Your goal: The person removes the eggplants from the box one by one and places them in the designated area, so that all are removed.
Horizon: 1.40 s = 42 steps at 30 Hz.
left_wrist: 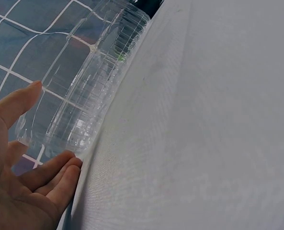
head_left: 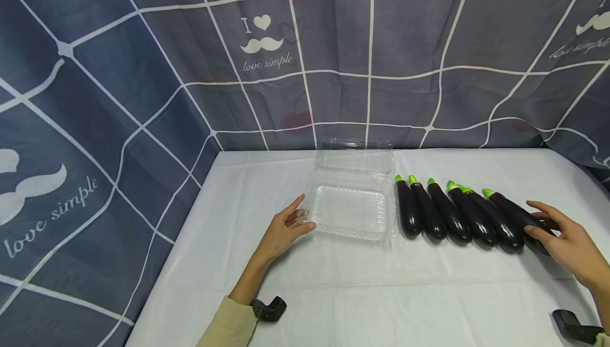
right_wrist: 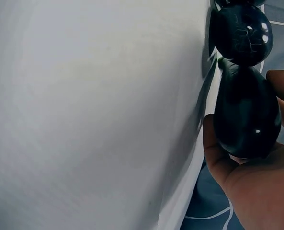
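Observation:
A clear plastic clamshell container [head_left: 350,212] lies open on the table, its lid [head_left: 355,161] folded back toward the wall. At the container's left edge is my left hand [head_left: 285,230], fingers spread about that end and no clear pinch visible. The left wrist view shows this hand [left_wrist: 34,177] beside the see-through wall of the container [left_wrist: 79,100]. My right hand [head_left: 569,238] holds the rightmost eggplant [head_left: 512,212] near its thick end. In the right wrist view, thumb and fingers stand on either side of that eggplant [right_wrist: 247,115].
Several more dark eggplants [head_left: 436,209] with green stem ends lie in a slanted row right of the container. White cloth [head_left: 362,304] covers the table. A grey grid-patterned curtain [head_left: 333,34] hangs behind and at the left.

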Tool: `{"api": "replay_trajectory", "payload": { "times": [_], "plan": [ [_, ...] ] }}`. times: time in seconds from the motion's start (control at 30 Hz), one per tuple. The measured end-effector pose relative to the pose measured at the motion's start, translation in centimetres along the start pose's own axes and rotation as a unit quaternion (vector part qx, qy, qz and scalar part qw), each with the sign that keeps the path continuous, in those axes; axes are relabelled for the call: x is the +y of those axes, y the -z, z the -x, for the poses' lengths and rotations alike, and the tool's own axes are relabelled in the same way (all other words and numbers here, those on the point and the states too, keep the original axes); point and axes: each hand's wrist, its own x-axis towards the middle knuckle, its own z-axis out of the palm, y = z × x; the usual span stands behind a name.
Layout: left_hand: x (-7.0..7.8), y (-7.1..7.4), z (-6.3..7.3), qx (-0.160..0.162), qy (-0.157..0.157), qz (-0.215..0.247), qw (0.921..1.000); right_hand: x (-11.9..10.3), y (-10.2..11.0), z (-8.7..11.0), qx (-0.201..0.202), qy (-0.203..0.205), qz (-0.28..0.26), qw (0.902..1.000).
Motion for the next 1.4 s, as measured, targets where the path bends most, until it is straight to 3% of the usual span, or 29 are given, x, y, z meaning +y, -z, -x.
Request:
{"api": "replay_trajectory", "payload": {
  "times": [0.63, 1.4],
  "plan": [
    [0.01, -0.13, -0.11, -0.002, -0.003, 0.001, 1.0000, -0.25, -0.06, 0.19, -0.042, 0.003, -0.012, 0.9990],
    [-0.21, 0.07, -0.13, 0.002, 0.001, -0.002, 1.0000, -0.19, -0.24, 0.10, -0.048, -0.003, -0.012, 0.9988]
  ]
}}
